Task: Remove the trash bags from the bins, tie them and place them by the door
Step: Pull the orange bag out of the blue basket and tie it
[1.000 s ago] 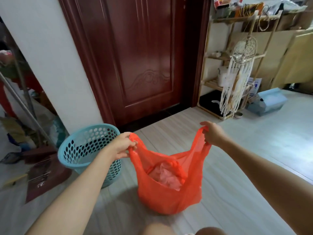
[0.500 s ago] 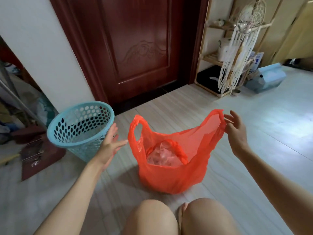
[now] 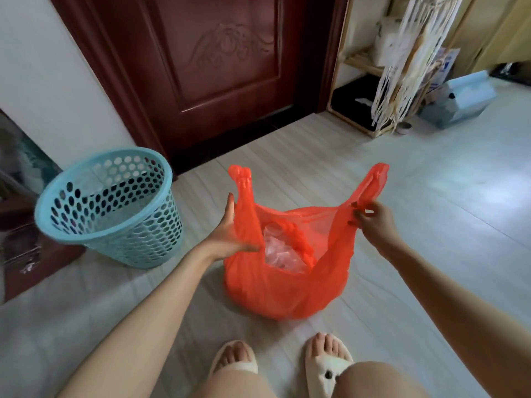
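An orange-red plastic trash bag (image 3: 287,291) sits on the floor in front of my feet, its mouth open with clear plastic waste inside. Both its handle loops stand up. My left hand (image 3: 230,234) lies with straight fingers against the base of the left handle. My right hand (image 3: 373,222) pinches the base of the right handle. A light-blue perforated bin (image 3: 115,208) stands to the left with no bag in it. The dark red door (image 3: 218,61) is straight ahead, beyond the bag.
A wooden shelf (image 3: 359,61) with a white macramé hanging (image 3: 402,67) stands right of the door. A pale-blue box (image 3: 459,101) lies on the floor at the right. Dark clutter (image 3: 20,248) sits left of the bin. My feet in slippers (image 3: 327,366) are below the bag.
The bag was set on the floor and both hands let go of the handle tops. Now the right hand pinches the right handle lower down and the left hand touches the left handle.
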A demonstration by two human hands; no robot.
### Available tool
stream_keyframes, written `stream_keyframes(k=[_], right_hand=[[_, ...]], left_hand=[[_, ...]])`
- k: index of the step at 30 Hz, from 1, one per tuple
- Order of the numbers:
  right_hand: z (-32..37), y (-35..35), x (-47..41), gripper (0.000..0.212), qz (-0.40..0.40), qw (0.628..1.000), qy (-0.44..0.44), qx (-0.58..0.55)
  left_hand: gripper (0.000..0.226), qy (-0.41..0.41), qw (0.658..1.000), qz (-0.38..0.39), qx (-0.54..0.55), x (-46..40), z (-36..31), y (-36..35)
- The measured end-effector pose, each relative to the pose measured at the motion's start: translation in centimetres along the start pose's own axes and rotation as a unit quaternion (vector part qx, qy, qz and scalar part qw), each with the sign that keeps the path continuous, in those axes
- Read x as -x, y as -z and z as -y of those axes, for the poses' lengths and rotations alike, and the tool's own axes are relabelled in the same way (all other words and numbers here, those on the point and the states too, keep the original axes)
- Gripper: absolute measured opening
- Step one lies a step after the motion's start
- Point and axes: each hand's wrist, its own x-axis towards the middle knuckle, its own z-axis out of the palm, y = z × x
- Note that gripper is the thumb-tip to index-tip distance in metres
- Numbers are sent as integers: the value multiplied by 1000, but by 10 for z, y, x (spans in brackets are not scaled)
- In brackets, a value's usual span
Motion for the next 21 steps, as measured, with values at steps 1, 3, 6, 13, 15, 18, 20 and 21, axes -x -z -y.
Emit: stream_keyframes(k=[1,3,6,13,15,18,20,21], right_hand=[[3,-2,-9,16,-11,1000,19,15],[11,-5,-21,17,-14,995,71,62],[15,-8,-44,21,-67,991,105,42],[-13,-10,-82,24,-19,940,-97,-326],[-27,-11,-86,72,88,942,-102,-307],[-36,-20,-87,109,183,968,-65,-156],[-34,-31,-93,103,184,981,-46,-37],[-33,-37,-98,95,171,984,-47,-7]], left_hand=[[128,11,1000,-18,1,-9,-4,-3],[109,9,997,-70,-28,-30,-4,-6],[62,-3,987,-149,-53,-63,1,-8],[15,83,884,-301,347,-115,27,-16],[18,96,874,-294,375,-124,34,-17],[17,100,879,-269,381,-134,45,-21],[18,102,883,-263,375,-140,48,-23],[19,101,884,-259,375,-141,49,-25]])
